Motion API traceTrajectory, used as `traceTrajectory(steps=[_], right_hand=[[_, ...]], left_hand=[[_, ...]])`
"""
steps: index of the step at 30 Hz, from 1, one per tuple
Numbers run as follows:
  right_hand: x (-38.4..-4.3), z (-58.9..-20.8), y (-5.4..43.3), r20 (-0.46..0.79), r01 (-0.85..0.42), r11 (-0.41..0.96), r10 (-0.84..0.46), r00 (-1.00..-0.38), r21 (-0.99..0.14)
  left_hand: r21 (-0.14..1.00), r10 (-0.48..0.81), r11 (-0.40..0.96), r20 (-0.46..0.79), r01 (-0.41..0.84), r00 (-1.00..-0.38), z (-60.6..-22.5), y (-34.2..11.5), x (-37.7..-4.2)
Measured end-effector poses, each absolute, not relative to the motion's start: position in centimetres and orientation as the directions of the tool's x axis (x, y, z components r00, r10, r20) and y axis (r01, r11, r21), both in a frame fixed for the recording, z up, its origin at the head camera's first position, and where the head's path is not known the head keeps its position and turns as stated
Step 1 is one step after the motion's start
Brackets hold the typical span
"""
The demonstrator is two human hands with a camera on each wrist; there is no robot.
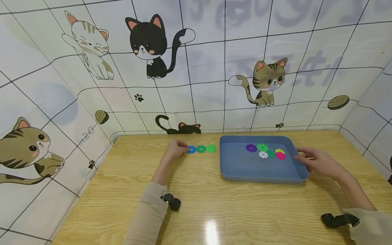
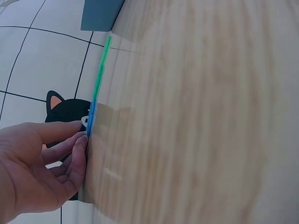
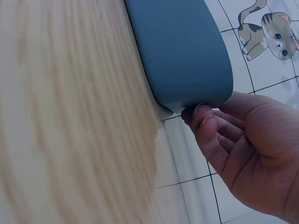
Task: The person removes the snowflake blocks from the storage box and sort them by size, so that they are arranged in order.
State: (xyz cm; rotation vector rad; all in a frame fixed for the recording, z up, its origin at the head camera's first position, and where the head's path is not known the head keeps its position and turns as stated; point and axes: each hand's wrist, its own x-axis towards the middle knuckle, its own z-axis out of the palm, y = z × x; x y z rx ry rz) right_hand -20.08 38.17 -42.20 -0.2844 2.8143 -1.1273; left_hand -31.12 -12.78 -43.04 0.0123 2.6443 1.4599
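Note:
My left hand (image 1: 177, 149) pinches the edge of a blue flower-shaped plastic disc (image 1: 192, 149) between thumb and fingers. To its right, in one line, come a dark green disc (image 1: 201, 149) and a light green disc (image 1: 211, 148). Seen edge-on in the left wrist view, the blue disc (image 2: 91, 116) and the green ones form a thin strip low over the table. My right hand (image 1: 320, 162) grips the right wall of a blue-grey tray (image 1: 260, 178). In the right wrist view, fingertips (image 3: 205, 122) press near the lower edge of the tray (image 3: 182, 51).
Several more discs lie inside the tray towards its back: a purple one (image 1: 251, 148), a white one (image 1: 263, 154), a pink one (image 1: 280, 155), with green and yellow beside them. The wooden table (image 1: 196, 200) meets a cat-patterned wall covering (image 1: 208, 102) at its back edge.

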Motion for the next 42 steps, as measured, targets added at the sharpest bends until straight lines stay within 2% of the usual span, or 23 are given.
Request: traceTrajectory(steps=[8,15,31,42], right_hand=[[-20.2,-42.3,38.2,-0.019,-0.139,0.709,-0.21,-0.978,-0.691],[-20.2,-42.3,38.3,-0.026,-0.131,0.712,-0.205,-0.978,-0.69],[-20.1,-42.3,38.3,-0.013,-0.148,0.703,-0.219,-0.976,-0.695],[-20.1,-42.4,38.5,-0.004,-0.155,0.689,-0.223,-0.975,-0.708]], left_hand=[[0.872,0.097,0.486,-0.12,-0.058,-0.988,-42.6,-12.8,-30.9],[0.885,0.153,0.465,-0.053,0.025,-0.987,-41.8,-11.9,-30.3],[0.918,0.317,0.338,0.098,0.209,-0.943,-40.3,-7.2,-28.6],[0.914,0.432,0.303,0.121,0.27,-0.894,-39.7,-3.0,-27.6]])
